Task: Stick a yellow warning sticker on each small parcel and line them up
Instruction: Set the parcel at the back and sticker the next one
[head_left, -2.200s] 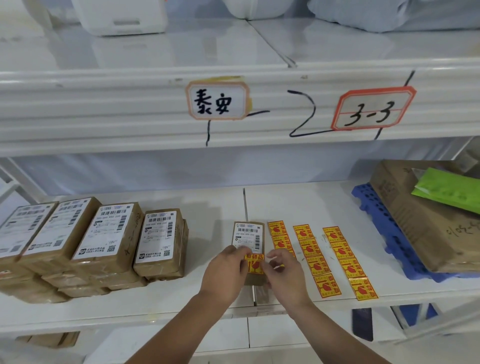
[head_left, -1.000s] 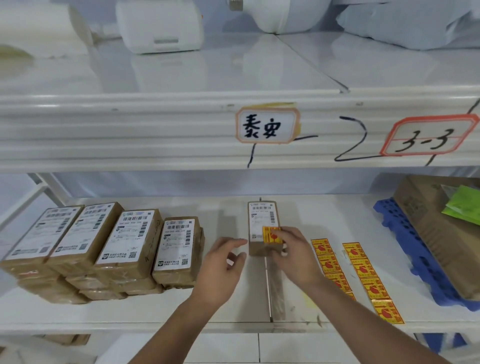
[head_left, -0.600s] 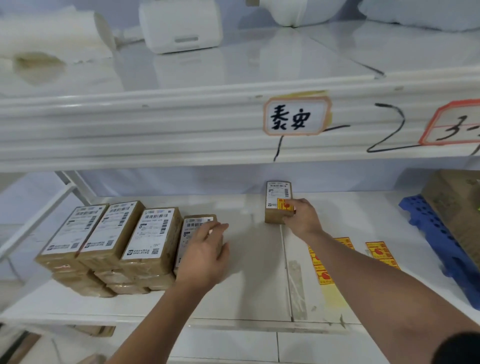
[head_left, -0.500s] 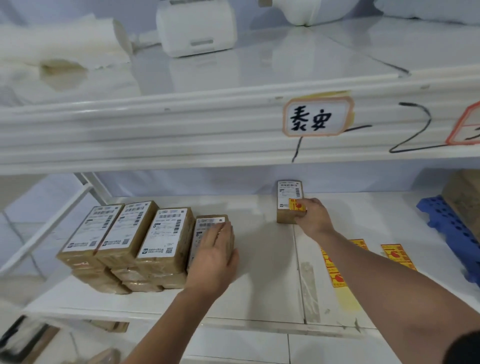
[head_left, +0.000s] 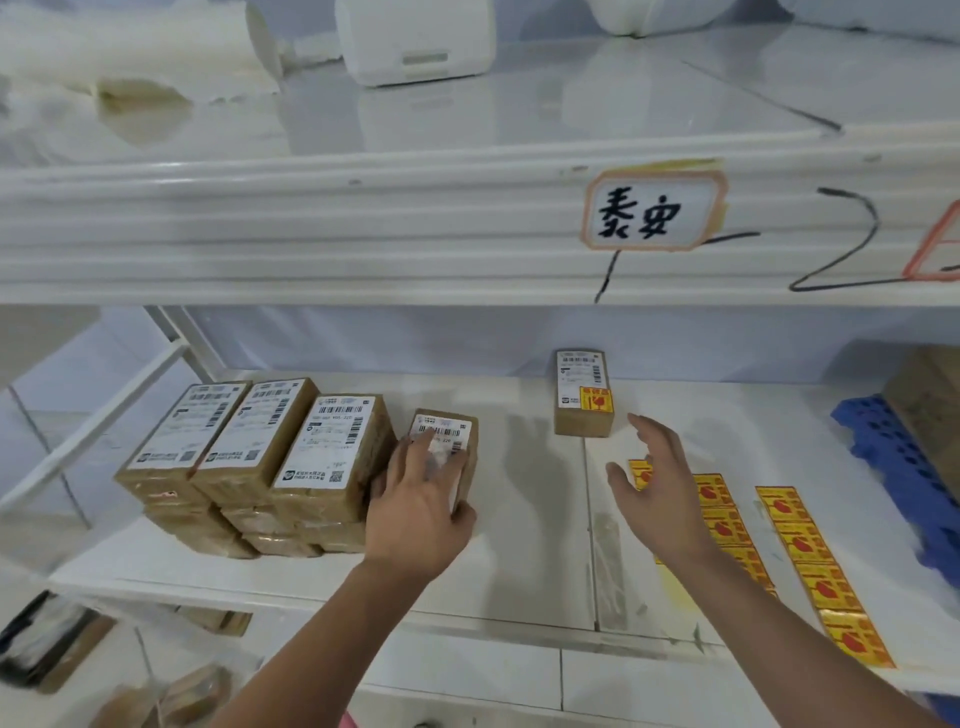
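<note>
**Left hand on the next parcel, right hand free by the stickers**

Taking the stickered parcel (head_left: 583, 397) at the back of the lower shelf (head_left: 519, 545) as the landmark: far to its left and nearer the shelf's front edge sit the stacked parcels (head_left: 254, 457), brown packs with white shipping labels and no yellow sticker that I can see. At the right end of that stack, still left of the landmark, is the next parcel (head_left: 452, 441). Its long axis runs front to back, slightly tilted. The left hand (head_left: 421, 506) lies over its near half, fingers spread across the label and thumb at the right side. It looks like a grip, but whether the parcel is pinched or only covered, I cannot tell.

The landmark itself stands alone, a yellow sticker on the lower right of its label.

To its right and nearer the front, the right hand (head_left: 657, 496) hovers open and empty, fingers wide, partly over the sticker strips (head_left: 795, 540), which run front to back.

The parcel is directly under the left hand, clearly the nearer one; the right is nearer the stickers. I judge the next move to be bringing the parcel rightward toward them
</note>
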